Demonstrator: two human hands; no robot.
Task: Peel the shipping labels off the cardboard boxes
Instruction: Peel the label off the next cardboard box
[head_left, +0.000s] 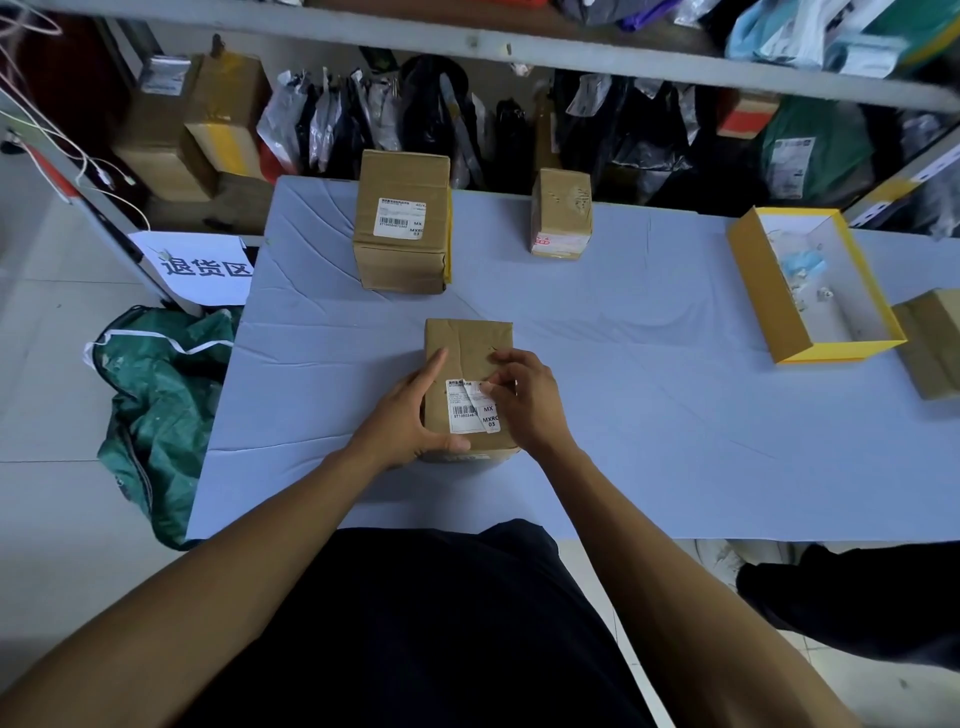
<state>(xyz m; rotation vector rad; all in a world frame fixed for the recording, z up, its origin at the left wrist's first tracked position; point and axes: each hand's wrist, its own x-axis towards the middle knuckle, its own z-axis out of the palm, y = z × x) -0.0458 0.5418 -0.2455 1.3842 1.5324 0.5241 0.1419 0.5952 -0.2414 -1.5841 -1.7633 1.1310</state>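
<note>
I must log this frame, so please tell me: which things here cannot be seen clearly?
- Label text, head view: too small and blurred; right hand covers its right edge.
- Near box left side: hidden by left hand.
- Right box: cut off by the frame edge.
- Yellow tray contents: too small to identify.
- Far box label: only a strip shows.

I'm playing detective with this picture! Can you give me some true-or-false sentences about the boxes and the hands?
1. The left hand holds the near cardboard box by its side. True.
2. The right hand is picking at that box's shipping label. True.
3. That label is smooth and whole. False: it is torn and partly lifted.
4. The bigger box farther back has no label. False: a white label is on it.
5. The yellow box is closed. False: it is open.
</note>
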